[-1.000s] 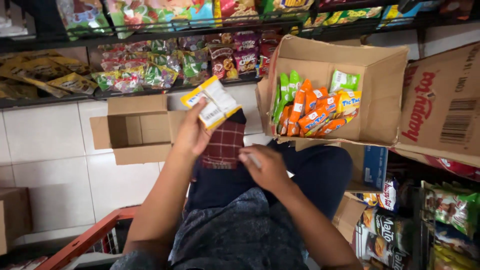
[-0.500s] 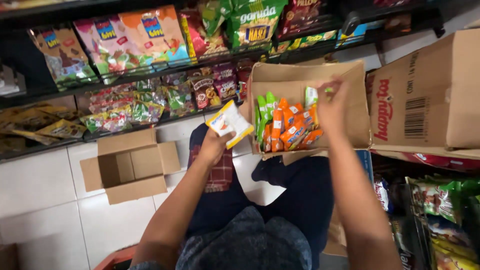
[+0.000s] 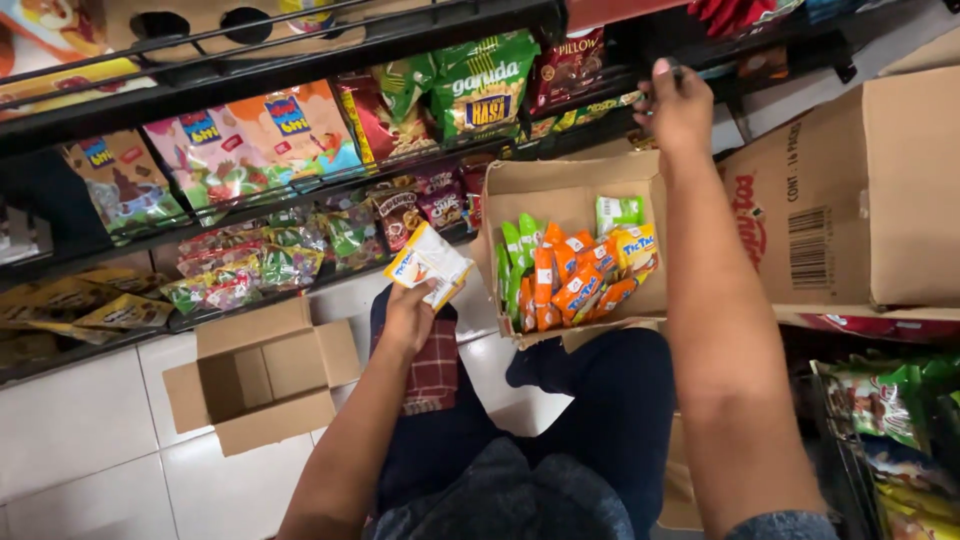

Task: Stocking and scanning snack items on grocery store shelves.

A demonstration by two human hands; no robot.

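We look down at our own two arms in a shop aisle. Our left hand (image 3: 408,318) is clamped on a small stack of white-and-yellow snack packets (image 3: 430,264), held above our lap beside an open cardboard box (image 3: 560,190) of orange and green sachets (image 3: 575,275). Our right hand (image 3: 678,108) reaches up to the dark shelf (image 3: 300,55), fingers curled together – whether it grips anything we cannot tell. The packets look light, soft and crinkly – best pinched by their edges.
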